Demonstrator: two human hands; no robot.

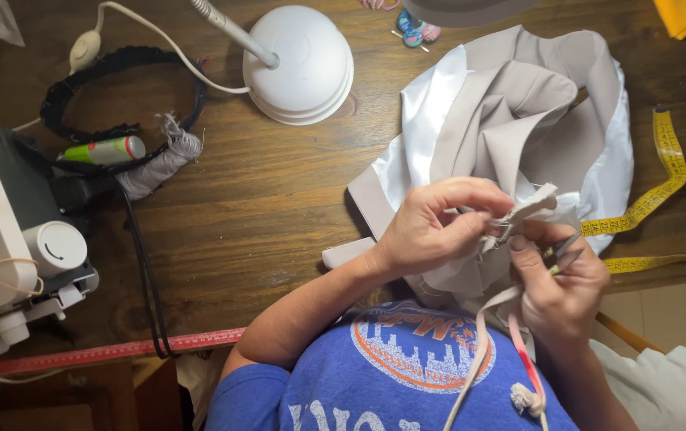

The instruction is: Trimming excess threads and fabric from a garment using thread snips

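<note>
The grey cloth [510, 120] lies in a big heap on the brown counter [263, 215], and its near edge comes up between the two hands. The left hand [431, 227] is curled and pinches a small folded bit of the cloth with thumb and fingers. The right hand [562, 291] is closed around small snips [564, 251], whose tip sits right by that folded bit. The cloth is pale grey with shiny white lining along its edges, and it is bunched and full of folds. There is one cloth, one pair of snips and two hands. One yellow measuring tape [662, 175] curls beside the cloth, one white lamp base [303, 64] stands behind it, and one sewing machine [0, 247] is far to the side
</note>
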